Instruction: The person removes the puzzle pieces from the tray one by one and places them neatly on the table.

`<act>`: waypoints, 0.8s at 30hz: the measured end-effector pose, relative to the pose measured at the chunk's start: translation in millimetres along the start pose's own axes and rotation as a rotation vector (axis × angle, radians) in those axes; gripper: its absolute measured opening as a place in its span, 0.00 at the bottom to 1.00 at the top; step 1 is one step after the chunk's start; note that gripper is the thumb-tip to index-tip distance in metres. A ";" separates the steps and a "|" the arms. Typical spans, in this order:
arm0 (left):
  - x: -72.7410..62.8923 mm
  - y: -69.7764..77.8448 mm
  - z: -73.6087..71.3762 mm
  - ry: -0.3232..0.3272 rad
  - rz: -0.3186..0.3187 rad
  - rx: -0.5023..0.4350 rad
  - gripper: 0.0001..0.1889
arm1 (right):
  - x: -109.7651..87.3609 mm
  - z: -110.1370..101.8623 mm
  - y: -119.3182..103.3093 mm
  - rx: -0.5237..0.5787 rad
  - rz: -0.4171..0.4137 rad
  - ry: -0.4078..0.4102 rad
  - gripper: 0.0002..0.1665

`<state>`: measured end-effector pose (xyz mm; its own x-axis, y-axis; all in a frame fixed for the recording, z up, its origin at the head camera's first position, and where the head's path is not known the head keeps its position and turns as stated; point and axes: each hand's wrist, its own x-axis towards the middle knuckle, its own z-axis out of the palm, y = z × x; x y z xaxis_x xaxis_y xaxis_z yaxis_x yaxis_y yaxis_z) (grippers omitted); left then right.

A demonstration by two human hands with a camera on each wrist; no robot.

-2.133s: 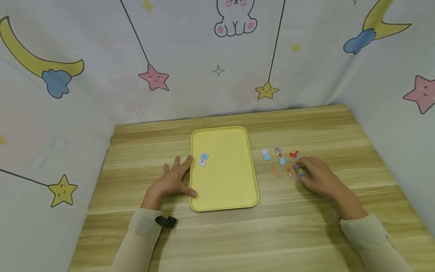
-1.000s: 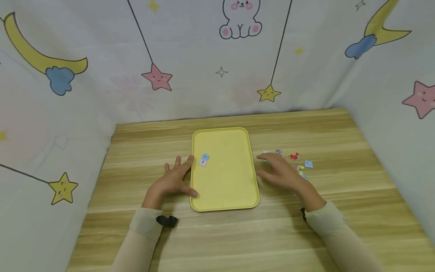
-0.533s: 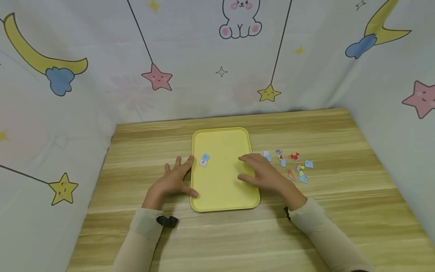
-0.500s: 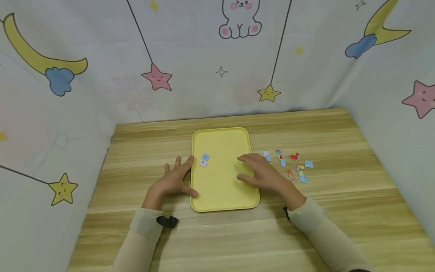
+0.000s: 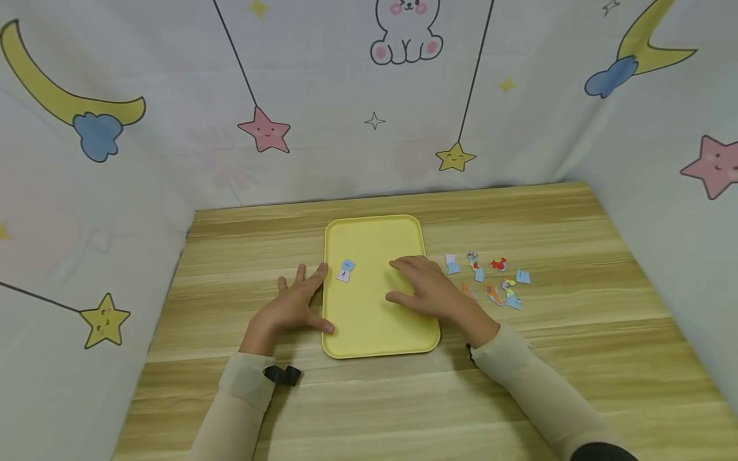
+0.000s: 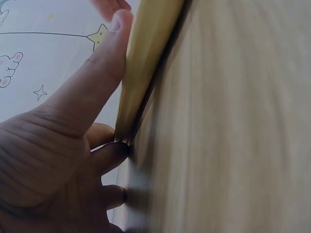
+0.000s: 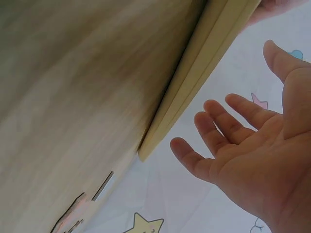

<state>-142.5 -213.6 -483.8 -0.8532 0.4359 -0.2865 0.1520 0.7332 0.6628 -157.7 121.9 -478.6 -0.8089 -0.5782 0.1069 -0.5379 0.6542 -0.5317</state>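
Observation:
A yellow tray (image 5: 380,342) lies flat on the wooden table. My left hand (image 5: 293,304) rests at its left rim with fingers spread; the left wrist view shows the thumb (image 6: 97,80) against the tray's side and fingertips down by the table. Over the tray's right half hovers my right hand (image 5: 429,288). In the right wrist view its fingers (image 7: 214,128) are apart and loosely bent, with nothing between them. Toward the tray's left side sit two small joined pieces, a blue one (image 5: 348,264) and a whitish one (image 5: 343,276), which look like jigsaw pieces.
Right of the tray lie several small printed pieces: a white-and-blue one (image 5: 452,264), a red one (image 5: 498,264), a blue one (image 5: 523,276) and an orange one (image 5: 493,294). A white cloth (image 5: 334,77) with cartoon prints encloses the table's back and sides.
My right hand has moved left, from the loose pieces to above the tray, uncovering a blue piece at the right. The left hand and the two pieces on the tray have stayed put.

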 end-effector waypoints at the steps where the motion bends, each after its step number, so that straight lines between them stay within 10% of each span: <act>1: -0.2 0.1 -0.1 0.000 0.000 0.000 0.76 | 1.4 0.8 -0.6 -0.006 0.004 -0.002 0.42; 24: -0.2 -1.4 0.1 -0.007 -0.014 -0.004 0.76 | 26.7 12.0 -13.0 -0.098 0.013 -0.054 0.46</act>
<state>-142.5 -214.7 -484.7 -0.8518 0.4294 -0.3000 0.1386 0.7371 0.6615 -169.4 92.1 -479.0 -0.8034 -0.5930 0.0537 -0.5501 0.7047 -0.4482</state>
